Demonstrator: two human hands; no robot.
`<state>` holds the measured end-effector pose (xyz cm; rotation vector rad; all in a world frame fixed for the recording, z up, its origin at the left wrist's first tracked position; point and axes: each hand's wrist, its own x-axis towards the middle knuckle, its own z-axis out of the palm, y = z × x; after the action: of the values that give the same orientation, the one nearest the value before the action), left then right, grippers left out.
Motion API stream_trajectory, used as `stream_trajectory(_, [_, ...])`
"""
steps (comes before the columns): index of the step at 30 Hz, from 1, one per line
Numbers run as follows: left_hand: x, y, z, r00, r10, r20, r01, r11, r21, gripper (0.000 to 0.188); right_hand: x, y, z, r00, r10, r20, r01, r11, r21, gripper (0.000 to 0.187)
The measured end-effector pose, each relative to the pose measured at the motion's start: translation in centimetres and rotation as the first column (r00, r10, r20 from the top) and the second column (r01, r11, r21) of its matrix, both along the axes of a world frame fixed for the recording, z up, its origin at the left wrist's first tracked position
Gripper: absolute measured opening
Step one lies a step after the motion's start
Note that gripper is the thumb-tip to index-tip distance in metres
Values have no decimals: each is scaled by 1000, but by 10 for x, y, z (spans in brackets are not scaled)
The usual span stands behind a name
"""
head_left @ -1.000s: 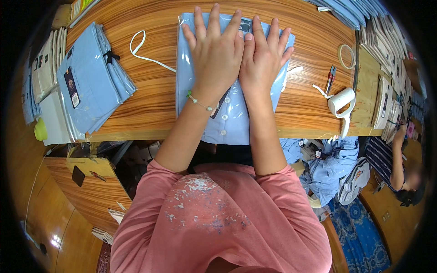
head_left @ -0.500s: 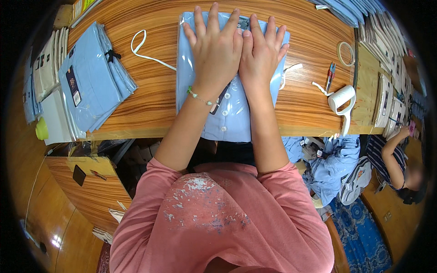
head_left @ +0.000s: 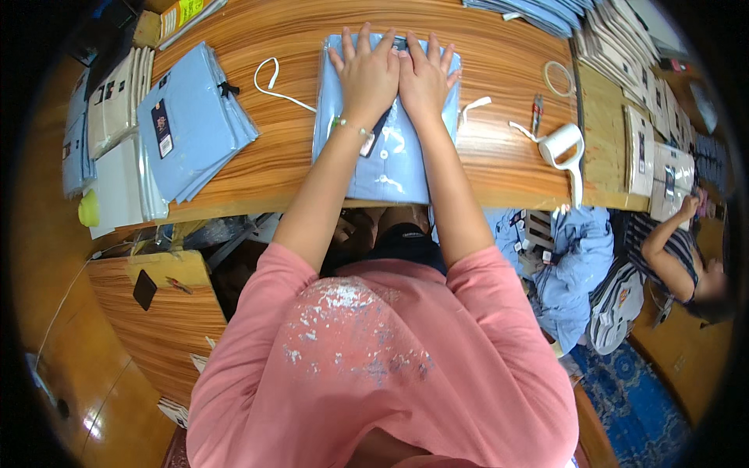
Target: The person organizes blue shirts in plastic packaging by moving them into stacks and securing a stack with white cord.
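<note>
A folded light blue shirt (head_left: 384, 173) in a clear plastic bag lies on the wood-grain table, its buttons running toward me and a dark tag partly covered by my left wrist. My left hand (head_left: 367, 84) presses flat on the upper part of the bag, fingers stretched and spread. Beside it, thumbs almost touching, my right hand (head_left: 426, 86) lies flat on the same bag with its fingers apart. Under the hands the shirt's collar is mostly hidden. A white cord (head_left: 282, 92) runs out to the left of the bag, and another white strip (head_left: 474, 104) sticks out at its right.
Bagged blue shirts (head_left: 195, 125) are stacked at the left. On the right lie a white tape dispenser (head_left: 563, 148), small red-handled snips (head_left: 537, 115) and a tape ring (head_left: 559, 79). Loose blue shirts (head_left: 581, 257) hang below the table edge; another person (head_left: 663, 249) sits at far right.
The view has shifted, so the table appears lower on the left and smaller. Both hands stay flat on the bagged shirt and have slid slightly away from its right edge.
</note>
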<state>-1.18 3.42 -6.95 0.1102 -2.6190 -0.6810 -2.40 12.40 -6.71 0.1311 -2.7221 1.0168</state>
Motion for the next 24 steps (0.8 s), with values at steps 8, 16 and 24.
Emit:
stream_trajectory(8, [-12,-28,22,979,-110,169,66,966,248,46,2,19,59,992,84,-96,-94,990,-101,47])
stream_trajectory(16, [20,-4,18,989,34,147,-35,999,4,42,16,-1,16,994,98,-37,-92,984,154,41])
stream_trajectory(24, [23,-2,13,995,21,93,-23,999,23,41,17,0,8,995,96,-26,-92,987,135,41])
